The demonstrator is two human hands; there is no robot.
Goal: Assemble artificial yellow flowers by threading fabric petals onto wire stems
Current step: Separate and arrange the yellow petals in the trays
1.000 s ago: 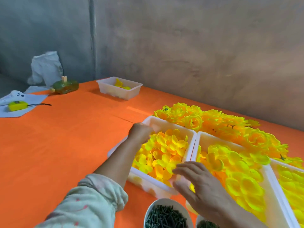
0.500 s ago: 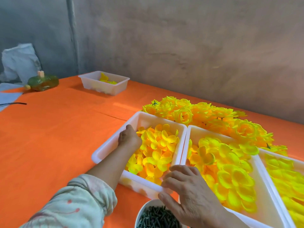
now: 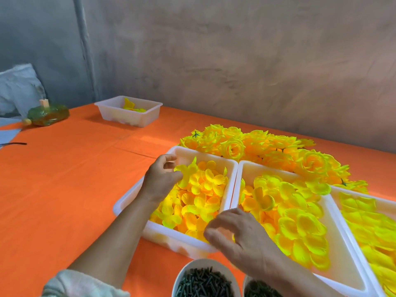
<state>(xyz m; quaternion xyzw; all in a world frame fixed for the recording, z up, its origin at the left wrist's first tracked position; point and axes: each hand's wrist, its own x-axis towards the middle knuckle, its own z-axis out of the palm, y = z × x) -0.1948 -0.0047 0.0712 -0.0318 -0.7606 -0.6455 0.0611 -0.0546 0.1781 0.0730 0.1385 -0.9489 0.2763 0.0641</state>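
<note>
A white tray (image 3: 128, 203) of small yellow fabric petals sits on the orange table. My left hand (image 3: 159, 179) is at its far left corner and pinches one yellow petal (image 3: 188, 169), lifted just above the heap. My right hand (image 3: 237, 236) hovers over the tray's near right corner with bent fingers; what lies under them is hidden. A middle tray (image 3: 243, 168) holds larger petals. Finished yellow flowers (image 3: 267, 146) are piled behind the trays. A white bowl of dark green stem pieces (image 3: 203, 282) stands at the bottom edge.
A third petal tray (image 3: 345, 190) lies at the right edge, and a second bowl (image 3: 257, 290) peeks in beside the first. At the back stand a small tray (image 3: 111, 113) with a few petals, a green bottle (image 3: 48, 114) and white cloth (image 3: 19, 88). A grey wall bounds the table.
My left hand has moved from among the petals to the tray's far corner and lifted one petal. The view has shifted left; my right hand stays at the near corner.
</note>
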